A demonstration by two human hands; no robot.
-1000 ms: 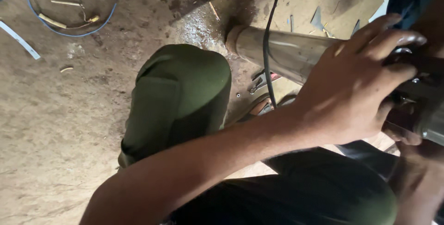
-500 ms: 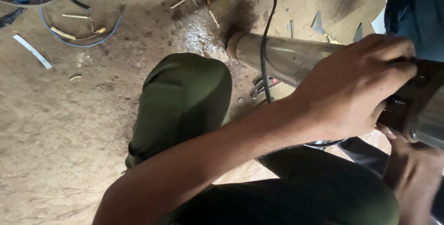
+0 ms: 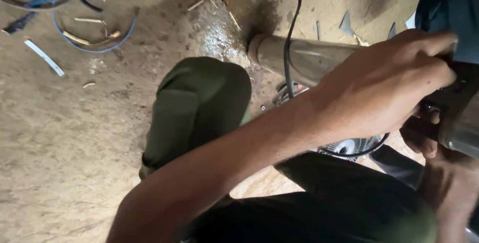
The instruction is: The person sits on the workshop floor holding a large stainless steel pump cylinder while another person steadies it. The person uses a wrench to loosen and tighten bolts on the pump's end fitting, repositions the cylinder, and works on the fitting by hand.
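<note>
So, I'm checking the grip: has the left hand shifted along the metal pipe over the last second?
No: the left hand remains on the pipe, just as far from its open end. The view shifted instead.

- Two hands: the left hand [image 3: 384, 93] at three o'clock, the right hand [image 3: 424, 133] at four o'clock, partly hidden beneath it.
- One metal pipe [image 3: 309, 61] at one o'clock.
- One black cable [image 3: 288, 33] at twelve o'clock, crossing the pipe.
- One green-clad knee [image 3: 199, 108] at the centre.
- One small fan grille [image 3: 349, 147] at four o'clock.
- One blue wire loop [image 3: 95, 48] at ten o'clock.
- One white strip [image 3: 45, 57] at ten o'clock.
- Two pale metal offcuts [image 3: 348, 23] at one o'clock.
</note>
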